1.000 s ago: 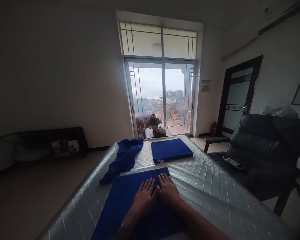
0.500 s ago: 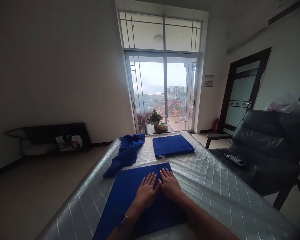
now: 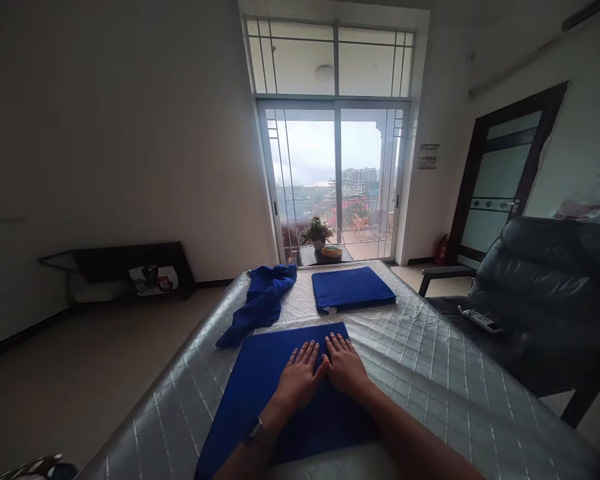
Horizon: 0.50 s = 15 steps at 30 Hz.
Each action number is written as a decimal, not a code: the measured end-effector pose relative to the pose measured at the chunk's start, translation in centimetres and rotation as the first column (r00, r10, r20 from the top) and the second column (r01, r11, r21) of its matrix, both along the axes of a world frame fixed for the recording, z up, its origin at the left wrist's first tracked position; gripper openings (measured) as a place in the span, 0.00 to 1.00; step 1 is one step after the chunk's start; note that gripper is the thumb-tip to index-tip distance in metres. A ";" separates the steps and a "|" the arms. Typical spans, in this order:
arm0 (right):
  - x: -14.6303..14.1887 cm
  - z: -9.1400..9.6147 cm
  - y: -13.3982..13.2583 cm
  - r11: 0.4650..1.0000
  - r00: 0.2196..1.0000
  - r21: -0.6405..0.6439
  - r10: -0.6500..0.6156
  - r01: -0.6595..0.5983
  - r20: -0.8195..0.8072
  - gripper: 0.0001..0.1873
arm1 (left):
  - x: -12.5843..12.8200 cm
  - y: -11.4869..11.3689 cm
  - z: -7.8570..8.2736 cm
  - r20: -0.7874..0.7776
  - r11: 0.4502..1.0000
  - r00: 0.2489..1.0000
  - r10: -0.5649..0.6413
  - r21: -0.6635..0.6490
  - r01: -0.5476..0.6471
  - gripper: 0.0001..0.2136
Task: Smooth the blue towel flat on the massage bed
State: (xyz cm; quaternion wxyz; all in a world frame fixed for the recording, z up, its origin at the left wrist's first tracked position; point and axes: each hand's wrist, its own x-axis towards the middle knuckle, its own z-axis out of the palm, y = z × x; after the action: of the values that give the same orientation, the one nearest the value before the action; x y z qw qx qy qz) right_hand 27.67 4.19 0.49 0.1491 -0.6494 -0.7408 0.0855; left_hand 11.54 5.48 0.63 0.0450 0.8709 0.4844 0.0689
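Observation:
A flat blue cloth (image 3: 253, 393) lies spread on the quilted silver mattress (image 3: 430, 387) in front of me. My left hand (image 3: 299, 377) and my right hand (image 3: 347, 363) rest side by side on its far half, palms down, fingers stretched out flat, thumbs touching. Beyond them sits a neatly folded blue cloth (image 3: 353, 288). To its left a crumpled blue cloth (image 3: 260, 303) trails toward the mattress's left edge.
A black leather sofa (image 3: 545, 287) with a remote (image 3: 480, 320) on its seat stands at the right. Behind the mattress a small dark table (image 3: 325, 255) carries a potted plant before glass balcony doors (image 3: 337, 180). A low dark bench (image 3: 125, 267) lines the left wall.
The hands stay pressed flat on the blue cloth. Only the camera has shifted, sliding the whole scene slightly right and lower in view.

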 end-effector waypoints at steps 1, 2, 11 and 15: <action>0.0 0.0 0.0 1.000 1.000 0.000 0.001 -0.001 0.000 0.33 | 0.0 0.0 0.0 0.001 1.000 1.000 0.002 0.001 -0.002 0.33; 0.0 0.1 0.0 1.000 1.000 -0.001 0.001 -0.001 -0.001 0.34 | 0.0 0.1 -0.2 0.004 1.000 1.000 0.002 0.006 -0.002 0.33; 0.0 -0.2 0.2 1.000 0.999 0.012 -0.018 0.018 -0.045 0.34 | -1.4 1.5 -2.8 0.014 0.995 1.000 -0.009 0.099 0.008 0.28; 0.0 -0.4 0.2 0.999 0.999 0.031 -0.027 0.029 -0.046 0.34 | -3.8 1.2 -2.6 -0.006 0.996 0.998 0.064 0.069 -0.064 0.30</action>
State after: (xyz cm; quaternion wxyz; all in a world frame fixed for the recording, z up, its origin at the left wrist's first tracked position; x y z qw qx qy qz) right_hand 27.63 4.40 0.06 0.1773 -0.6552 -0.7293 0.0863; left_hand 7.70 6.64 -1.95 0.0106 0.8563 0.5096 0.0837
